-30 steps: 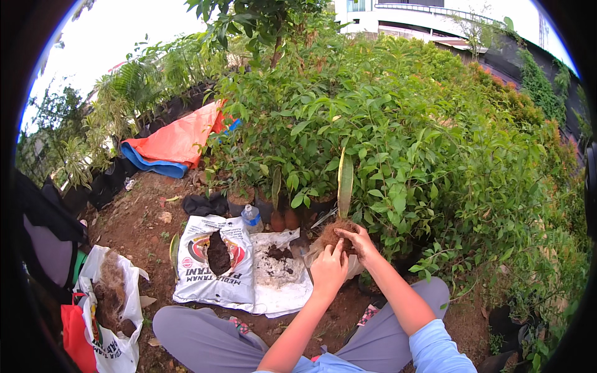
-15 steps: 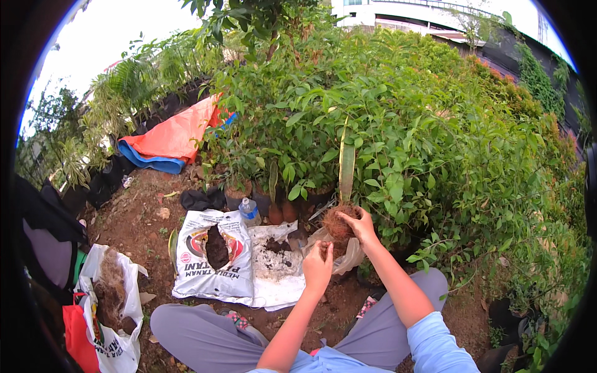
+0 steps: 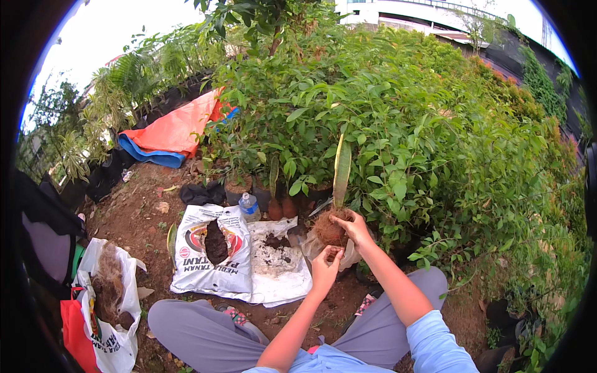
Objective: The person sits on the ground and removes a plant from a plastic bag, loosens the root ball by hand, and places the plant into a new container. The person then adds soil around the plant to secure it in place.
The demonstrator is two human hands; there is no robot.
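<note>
Fibre-wrapped plant (image 3: 341,180) before you

A white soil bag (image 3: 202,278) lies to its left. The leaf (image 3: 342,161) rises from the fibre ball (image 3: 327,232), gripped by your right hand (image 3: 357,229); your left hand (image 3: 324,268), fingertips pinched together, sits just below.

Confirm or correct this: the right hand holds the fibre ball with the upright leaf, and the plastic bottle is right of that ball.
Wrong side: the head view shows the plastic bottle left of the fibre ball. The right hand does hold that ball, leaf upright.
</note>
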